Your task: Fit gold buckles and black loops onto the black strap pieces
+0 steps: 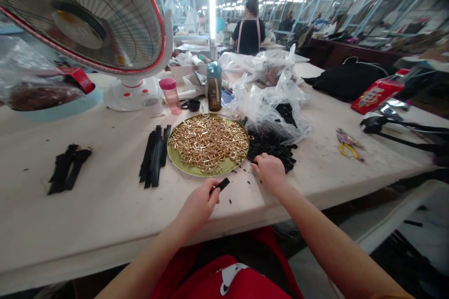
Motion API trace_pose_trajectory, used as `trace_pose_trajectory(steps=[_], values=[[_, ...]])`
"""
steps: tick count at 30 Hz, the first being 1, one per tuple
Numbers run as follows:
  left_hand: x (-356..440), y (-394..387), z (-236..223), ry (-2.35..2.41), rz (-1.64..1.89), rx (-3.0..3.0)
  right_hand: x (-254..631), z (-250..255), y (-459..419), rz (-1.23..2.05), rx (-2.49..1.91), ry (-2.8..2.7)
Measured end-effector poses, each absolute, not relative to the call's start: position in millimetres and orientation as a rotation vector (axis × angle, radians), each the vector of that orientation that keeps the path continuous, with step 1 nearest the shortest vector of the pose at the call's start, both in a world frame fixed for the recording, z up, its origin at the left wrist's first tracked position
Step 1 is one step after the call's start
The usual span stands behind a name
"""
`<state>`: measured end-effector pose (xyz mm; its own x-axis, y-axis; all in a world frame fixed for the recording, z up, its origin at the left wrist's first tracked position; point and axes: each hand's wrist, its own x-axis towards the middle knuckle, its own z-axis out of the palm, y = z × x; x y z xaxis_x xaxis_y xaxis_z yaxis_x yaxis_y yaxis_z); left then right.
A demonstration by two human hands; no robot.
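My left hand [200,203] is closed round one end of a short black strap [221,184] near the table's front edge. My right hand [269,171] rests with fingers curled on the edge of a heap of small black pieces [271,145]; what its fingertips hold is hidden. Between and beyond the hands lies a round green-gold tray [182,164] heaped with several small gold metal buckles [208,142]. A bundle of black straps [155,155] lies left of the tray, and another bundle of straps [68,168] lies further left.
A fan [87,14] stands at the back left, with a pink cup [170,95], a dark bottle [213,86] and clear plastic bags [270,98] behind the tray. Pliers [347,145] and black bags [347,79] lie to the right. A person [249,28] works at a far table.
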<state>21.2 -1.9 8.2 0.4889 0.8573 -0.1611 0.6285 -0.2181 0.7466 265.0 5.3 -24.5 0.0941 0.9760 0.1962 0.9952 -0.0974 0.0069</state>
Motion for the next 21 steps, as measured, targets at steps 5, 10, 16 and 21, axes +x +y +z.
trace_pose_trajectory(steps=[5,10,16,21], values=[[16.2,8.5,-9.2,1.145,0.337,1.728,254.8,-32.9,16.2,-0.068,-2.194,-2.067],[24.7,18.7,-17.4,1.101,0.274,1.642,252.3,-48.7,14.5,0.227,-2.064,-1.98],[42.7,35.2,-20.1,1.108,0.315,1.691,251.1,-54.9,16.1,0.342,-1.995,-1.813],[46.5,41.6,-25.3,1.114,0.314,1.685,258.9,-41.8,32.0,0.285,-2.068,-2.015]])
